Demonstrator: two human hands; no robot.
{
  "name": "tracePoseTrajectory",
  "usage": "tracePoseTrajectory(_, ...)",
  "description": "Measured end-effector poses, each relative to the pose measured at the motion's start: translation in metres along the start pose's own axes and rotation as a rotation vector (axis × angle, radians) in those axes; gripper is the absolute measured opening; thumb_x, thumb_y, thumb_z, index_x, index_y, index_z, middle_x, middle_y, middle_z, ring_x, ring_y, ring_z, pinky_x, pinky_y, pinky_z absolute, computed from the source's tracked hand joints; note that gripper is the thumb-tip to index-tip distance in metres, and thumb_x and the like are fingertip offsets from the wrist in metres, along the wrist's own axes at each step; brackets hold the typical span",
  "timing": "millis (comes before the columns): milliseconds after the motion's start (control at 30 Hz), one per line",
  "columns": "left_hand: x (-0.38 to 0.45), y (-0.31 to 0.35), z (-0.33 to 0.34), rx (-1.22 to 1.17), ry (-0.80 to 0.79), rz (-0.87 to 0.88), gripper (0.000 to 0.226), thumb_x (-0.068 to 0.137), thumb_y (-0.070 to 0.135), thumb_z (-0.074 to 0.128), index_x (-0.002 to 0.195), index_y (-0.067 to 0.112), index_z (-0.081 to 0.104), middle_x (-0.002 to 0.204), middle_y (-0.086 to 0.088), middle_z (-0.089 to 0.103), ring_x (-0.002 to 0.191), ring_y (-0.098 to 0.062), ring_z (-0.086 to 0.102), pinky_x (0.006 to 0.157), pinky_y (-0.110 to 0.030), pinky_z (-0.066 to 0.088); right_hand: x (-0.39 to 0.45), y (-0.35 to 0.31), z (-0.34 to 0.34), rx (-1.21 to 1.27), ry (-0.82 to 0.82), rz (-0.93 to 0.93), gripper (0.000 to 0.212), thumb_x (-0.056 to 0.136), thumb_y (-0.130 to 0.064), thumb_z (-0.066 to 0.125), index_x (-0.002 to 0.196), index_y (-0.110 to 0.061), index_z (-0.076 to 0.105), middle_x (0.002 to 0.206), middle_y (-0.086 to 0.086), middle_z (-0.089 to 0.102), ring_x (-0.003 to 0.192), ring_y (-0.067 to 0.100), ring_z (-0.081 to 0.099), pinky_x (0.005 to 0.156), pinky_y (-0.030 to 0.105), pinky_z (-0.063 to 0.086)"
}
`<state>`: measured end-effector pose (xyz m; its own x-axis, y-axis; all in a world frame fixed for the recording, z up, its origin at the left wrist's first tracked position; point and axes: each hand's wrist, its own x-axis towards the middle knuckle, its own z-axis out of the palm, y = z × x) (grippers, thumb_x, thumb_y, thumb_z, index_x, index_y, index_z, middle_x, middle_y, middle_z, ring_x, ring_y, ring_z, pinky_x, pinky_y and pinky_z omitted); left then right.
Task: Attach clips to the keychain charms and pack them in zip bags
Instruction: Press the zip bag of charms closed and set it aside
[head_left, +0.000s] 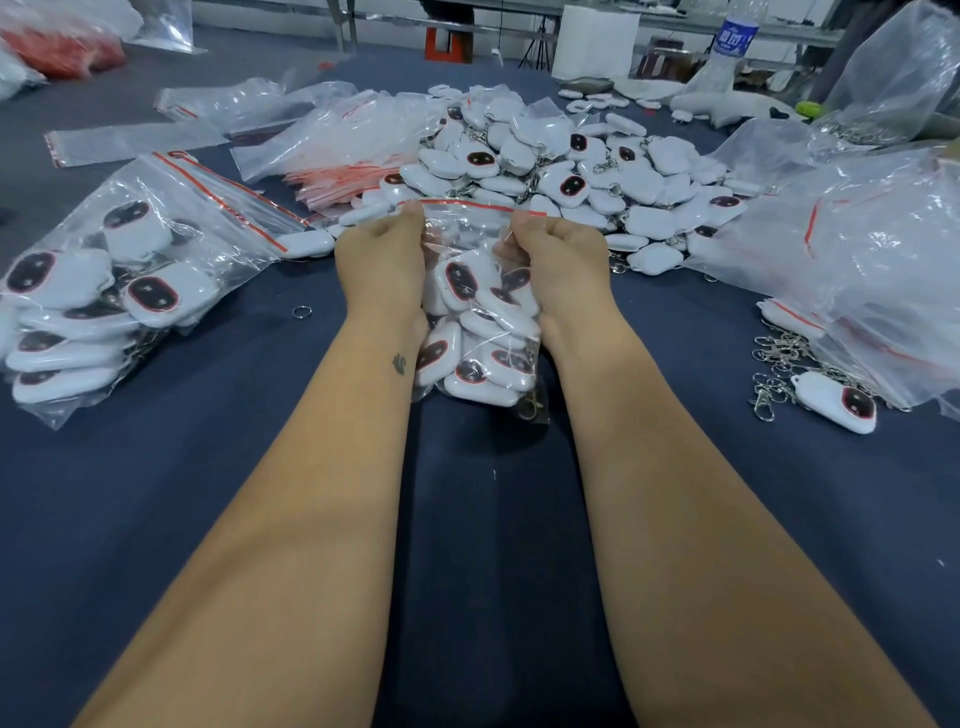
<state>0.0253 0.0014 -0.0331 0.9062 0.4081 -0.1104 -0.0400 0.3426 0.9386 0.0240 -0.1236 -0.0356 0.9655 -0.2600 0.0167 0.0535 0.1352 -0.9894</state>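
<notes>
The zip bag (480, 312) was seen to be of thin, clear, glossy plastic, creased and edged with a red seal strip. The charms (571, 171) were shown as smooth white plastic with dark, shiny oval faces. The clips (779, 364) were of bright, polished metal. The table (493, 519) was covered in matt, dark blue cloth of fine weave.

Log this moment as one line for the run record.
step: sealing zip bag | left hand: pinches top edge | right hand: pinches top edge | contents: charms | loose charm pile: behind
</notes>
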Motion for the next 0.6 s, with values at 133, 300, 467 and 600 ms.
tracePoseTrajectory(133,0.0023,-0.0005,-0.0008,-0.059,-0.014,-0.018,0.032,0.098,0.013,0.059,0.066,0.011,0.060,0.068,-0.004,0.063,0.069,-0.020,0.057,0.073,-0.033,0.053,-0.0022,-0.0039,0.0024,0.152,-0.072,0.062,0.020,0.091,-0.006,0.066,0.071,-0.003,0.064,0.060,0.005,0.064,0.055,0.016,0.059,0.063,0.029,0.052)
tracePoseTrajectory(300,0.0045,-0.0025,-0.0021,-0.134,-0.074,-0.048,0.026,0.098,0.012,0.057,0.073,0.009,0.060,0.073,-0.009,0.065,0.069,-0.022,0.059,0.077,-0.038,0.055,-0.0054,-0.0032,0.0038,0.072,-0.128,0.064,0.011,0.089,-0.005,0.068,0.079,-0.003,0.067,0.072,0.010,0.068,0.071,0.024,0.064,0.082,0.044,0.056)
tracePoseTrajectory(467,0.0039,0.0006,-0.0022,-0.134,-0.182,-0.105,0.024,0.086,0.015,0.073,0.064,0.010,0.066,0.065,-0.008,0.066,0.063,-0.022,0.062,0.070,-0.036,0.054,-0.0070,-0.0040,0.0031,0.138,-0.079,0.044,0.015,0.088,0.001,0.066,0.075,-0.006,0.064,0.067,0.009,0.063,0.067,0.022,0.059,0.073,0.037,0.055)
tracePoseTrajectory(600,0.0007,-0.0026,-0.0027,-0.030,-0.276,-0.060,0.013,0.084,0.008,0.075,0.075,0.003,0.067,0.068,-0.011,0.069,0.061,-0.023,0.066,0.066,-0.036,0.057,-0.0057,-0.0043,0.0042,0.232,-0.084,0.077,0.008,0.084,0.004,0.066,0.079,-0.002,0.062,0.062,0.009,0.061,0.057,0.020,0.057,0.059,0.030,0.051)
